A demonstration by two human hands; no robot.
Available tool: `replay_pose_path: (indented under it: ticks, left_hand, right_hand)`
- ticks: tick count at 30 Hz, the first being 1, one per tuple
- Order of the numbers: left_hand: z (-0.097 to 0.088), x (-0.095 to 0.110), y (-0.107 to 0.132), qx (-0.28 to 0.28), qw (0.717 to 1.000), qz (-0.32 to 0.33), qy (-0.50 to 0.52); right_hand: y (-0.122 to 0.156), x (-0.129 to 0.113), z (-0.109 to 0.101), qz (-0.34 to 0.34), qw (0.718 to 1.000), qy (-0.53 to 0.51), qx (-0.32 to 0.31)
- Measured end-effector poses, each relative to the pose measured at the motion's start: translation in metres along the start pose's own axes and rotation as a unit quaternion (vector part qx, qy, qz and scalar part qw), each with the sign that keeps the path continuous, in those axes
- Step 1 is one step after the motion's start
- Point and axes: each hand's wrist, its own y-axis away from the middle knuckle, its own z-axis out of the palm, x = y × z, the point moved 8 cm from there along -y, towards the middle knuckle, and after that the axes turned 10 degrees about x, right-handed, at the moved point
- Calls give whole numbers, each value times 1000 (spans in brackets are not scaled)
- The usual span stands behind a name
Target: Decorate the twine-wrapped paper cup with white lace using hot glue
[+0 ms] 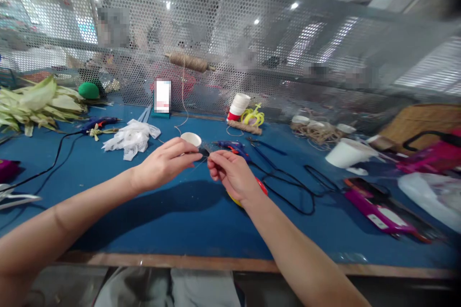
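My left hand [166, 163] is held above the blue tabletop, its fingers pressed together and reaching toward the right. At its fingertips shows a small dark piece [204, 152], too blurred to name. My right hand [232, 172] faces it, thumb and forefinger pinched beside that piece; what they grip is too small to make out. A fine pale strand seems to run between the hands. Just behind my left fingers is a round white thing [191, 139], partly covered. Under my right wrist a red and yellow object [261, 186] is mostly hidden.
A blue glue gun [234, 147] with black cord and pliers [266, 146] lie beyond my right hand. White lace [131, 136], another glue gun [99, 123] and corn husks [39, 103] are left. White rolls [238, 105] stand behind; a purple tool [378, 208] lies right. Perforated metal backs the table.
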Motion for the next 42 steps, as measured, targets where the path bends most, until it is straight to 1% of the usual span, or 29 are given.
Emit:
replay_pose_path:
  ticks: [2,5,7,9,10,11,13,14,15,16,17,18,19,20,21,22,23,25,27,30,32,33,35,36,38,39,40,41,42]
  left_hand:
    - [3,6,1,-4,999,32,-7]
    - [7,7,3,8,1000,2,9]
    - [7,-1,3,16,995,-86,53]
    - [11,-18,8,21,958,-251,136]
    - [16,-27,15,18,916,-353,191]
    - [25,-34,25,9,852,-455,259]
    - [44,-34,44,-8,696,-603,389]
    - [51,-31,50,-15,628,-643,438]
    - [56,-28,54,-22,583,-663,470]
    - [58,-28,56,-28,567,-668,480]
    - [56,-31,56,-30,584,-661,470]
    - [51,-37,53,-28,631,-640,438]
    - [42,-44,47,-21,698,-602,386]
    - [29,-49,38,-6,783,-537,313]
    - [14,-49,24,16,869,-440,226]
    - [1,-40,11,26,936,-320,146]
    - [-5,-27,1,21,976,-200,86]
    - [-3,-3,-5,-19,1000,-21,9]
    - [2,7,-4,-37,997,55,-37]
    - [7,11,-2,-30,996,59,-53]
    - [7,6,-2,-13,1000,-5,-22]
    - [6,-1,-2,-2,998,-68,8]
    - [10,-22,6,10,960,-258,106]
    - [17,-33,15,4,912,-372,175]
    - [39,-40,42,-23,754,-571,323]
    - [50,-37,53,-37,671,-634,384]
    - [57,-33,60,-49,605,-671,426]
    - [61,-31,64,-60,570,-686,447]
    - [61,-32,65,-70,573,-682,449]
  right_hand:
    - [4,0,3,1,1000,2,-6]
    - [8,0,7,-23,1000,8,-11]
    - [10,-2,8,-55,998,18,-15]
    - [13,-8,7,-103,994,43,-13]
    - [15,-12,7,-132,989,63,-13]
    - [18,-17,7,-165,982,87,-13]
    - [25,-26,9,-229,963,139,-15]
    - [27,-30,10,-252,955,157,-17]
    - [28,-31,10,-263,950,167,-19]
    - [27,-31,10,-259,951,165,-18]
    - [24,-30,8,-240,959,152,-14]
    - [19,-26,5,-208,969,130,-6]
    - [14,-21,2,-168,980,102,4]
    - [9,-16,-1,-126,989,73,13]
    - [4,-11,-3,-88,995,49,18]
    - [1,-7,-4,-57,998,29,20]
    - [0,-4,-4,-35,999,17,17]
    - [-1,-2,-3,-13,1000,6,8]
    - [1,-1,0,-7,1000,4,1]
    - [5,0,4,-12,1000,10,-8]
    - [7,-2,6,-32,999,18,-12]
    - [8,-4,7,-51,998,25,-12]
    - [12,-11,6,-107,993,52,-10]
    - [14,-15,6,-139,988,73,-8]
    - [18,-22,5,-193,975,113,-8]
    - [19,-24,5,-209,970,126,-10]
    - [19,-24,5,-215,968,132,-13]
    - [18,-24,5,-211,969,128,-13]
    - [15,-22,3,-196,974,117,-11]
